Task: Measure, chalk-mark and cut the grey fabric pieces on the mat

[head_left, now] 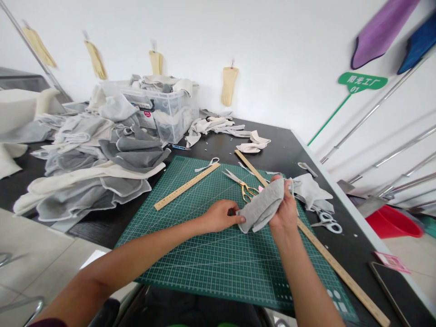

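Over the green cutting mat (204, 254) both of my hands hold one grey fabric piece (264, 206). My left hand (221, 215) pinches its lower left end with closed fingers. My right hand (286, 206) is wrapped round its upper right part. Gold-handled scissors (242, 185) lie on the mat just beyond the cloth. A short wooden ruler (186, 186) lies on the mat's left part. A long wooden ruler (327, 254) runs along the mat's right edge, passing under my right wrist.
A big heap of grey and cream fabric (91, 163) fills the table's left side, with a clear plastic bin (163, 111) behind it. Grey cloth scraps (311, 190) and white-handled scissors (329, 222) lie right of the mat. A red basin (391, 222) sits beyond the right table edge.
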Tool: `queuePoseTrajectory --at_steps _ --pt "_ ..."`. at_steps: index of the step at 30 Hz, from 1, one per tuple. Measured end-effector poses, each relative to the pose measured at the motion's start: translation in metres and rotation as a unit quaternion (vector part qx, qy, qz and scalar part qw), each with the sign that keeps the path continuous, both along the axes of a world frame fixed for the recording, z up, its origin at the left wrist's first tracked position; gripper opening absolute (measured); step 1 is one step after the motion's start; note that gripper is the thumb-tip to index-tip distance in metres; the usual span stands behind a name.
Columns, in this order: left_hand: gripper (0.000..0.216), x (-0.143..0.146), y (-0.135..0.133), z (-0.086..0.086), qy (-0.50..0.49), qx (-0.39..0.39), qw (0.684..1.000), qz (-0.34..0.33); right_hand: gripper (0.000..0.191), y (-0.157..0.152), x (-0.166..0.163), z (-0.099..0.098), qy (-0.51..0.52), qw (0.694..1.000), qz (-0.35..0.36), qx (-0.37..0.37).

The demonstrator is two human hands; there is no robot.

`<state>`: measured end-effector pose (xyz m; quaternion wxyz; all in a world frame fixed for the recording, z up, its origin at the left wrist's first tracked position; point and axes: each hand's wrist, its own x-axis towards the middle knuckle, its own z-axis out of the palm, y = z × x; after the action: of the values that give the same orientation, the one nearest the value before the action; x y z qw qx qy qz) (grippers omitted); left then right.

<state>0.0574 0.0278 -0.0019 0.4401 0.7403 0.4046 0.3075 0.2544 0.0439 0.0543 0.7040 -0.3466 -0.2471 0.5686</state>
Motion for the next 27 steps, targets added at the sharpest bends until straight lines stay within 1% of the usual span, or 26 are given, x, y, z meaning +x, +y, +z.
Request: queuePoseTrajectory --at_steps 2,4,7,9,11,13,15,17,18,20,22,23,25,26,27 --pt "0.041 0.002 0.004 -0.004 -0.096 -0.062 0.993 0.0 0.037 0.001 0.002 0.001 -0.024 1.0 0.009 0.017" --pt "0.04 0.0 0.011 -0.004 -0.195 -0.1 0.975 0.032 0.038 0.005 0.011 0.002 -0.032 0.999 -0.006 0.041" --pt "0.038 -0.013 0.028 0.004 -0.294 -0.103 0.945 0.102 0.038 0.015 0.03 0.0 -0.026 0.994 -0.077 0.068" --pt "0.035 -0.025 0.039 0.012 -0.319 -0.083 0.933 0.146 0.035 0.022 0.039 -0.004 -0.018 0.988 -0.136 0.075" --pt "0.031 -0.036 0.049 0.019 -0.335 -0.049 0.925 0.175 0.03 0.026 0.041 -0.009 -0.008 0.983 -0.169 0.077" --pt "0.027 -0.044 0.054 0.024 -0.343 -0.012 0.918 0.198 0.028 0.028 0.038 -0.013 -0.002 0.983 -0.171 0.074" --pt "0.025 -0.049 0.057 0.028 -0.344 0.008 0.913 0.22 0.03 0.029 0.032 -0.015 0.005 0.987 -0.147 0.061" --pt "0.027 -0.051 0.057 0.031 -0.357 0.003 0.905 0.232 0.033 0.029 0.026 -0.016 0.012 0.992 -0.122 0.042" --pt "0.029 -0.052 0.057 0.032 -0.373 -0.009 0.899 0.231 0.034 0.029 0.024 -0.016 0.012 0.992 -0.121 0.034" --pt "0.032 -0.052 0.055 0.035 -0.417 -0.043 0.88 0.224 0.032 0.028 0.02 -0.016 -0.005 0.988 -0.151 0.029" --pt "0.034 -0.05 0.053 0.037 -0.453 -0.076 0.862 0.215 0.031 0.025 0.014 -0.016 -0.049 0.976 -0.208 0.04" --pt "0.034 -0.049 0.051 0.037 -0.461 -0.09 0.858 0.209 0.031 0.022 0.01 -0.015 -0.086 0.967 -0.234 0.051" --pt "0.033 -0.043 0.045 0.036 -0.457 -0.113 0.862 0.19 0.029 0.012 -0.003 -0.014 -0.195 0.939 -0.271 0.085" --pt "0.033 -0.039 0.041 0.036 -0.448 -0.125 0.868 0.176 0.029 0.006 -0.012 -0.013 -0.261 0.92 -0.275 0.096" --pt "0.033 -0.035 0.036 0.034 -0.438 -0.141 0.873 0.159 0.029 -0.001 -0.021 -0.013 -0.316 0.906 -0.264 0.1"
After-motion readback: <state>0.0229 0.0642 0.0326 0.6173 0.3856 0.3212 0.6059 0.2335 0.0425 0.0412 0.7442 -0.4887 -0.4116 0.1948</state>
